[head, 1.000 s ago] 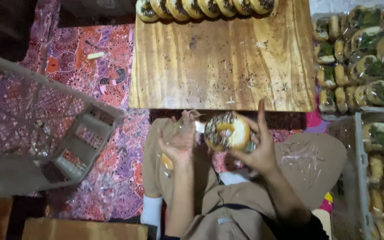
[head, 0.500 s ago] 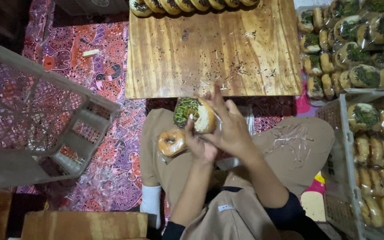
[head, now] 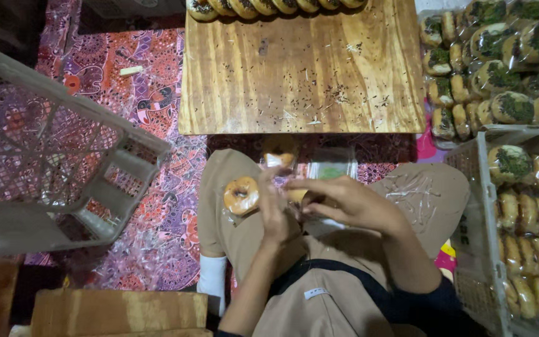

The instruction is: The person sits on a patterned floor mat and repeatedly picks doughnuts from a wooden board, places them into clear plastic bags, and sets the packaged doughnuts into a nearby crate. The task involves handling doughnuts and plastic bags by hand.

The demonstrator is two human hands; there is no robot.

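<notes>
A clear plastic wrapper [head: 319, 187] is pinched by the fingers [head: 294, 185] of the right hand [head: 350, 203]. The left hand [head: 276, 215] is closed beside a glazed donut [head: 241, 195] lying on the lap. Wrapped donuts [head: 500, 68] are stacked at right; unwrapped donuts [head: 269, 6] line the wooden surface [head: 301, 75], its near edge just ahead. A white crate [head: 45, 156] crowds the left.

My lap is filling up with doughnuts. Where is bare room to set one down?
The wooden board is bare below the doughnut row along its far edge. Crowded: the crate and wrapped pile on the right.
</notes>
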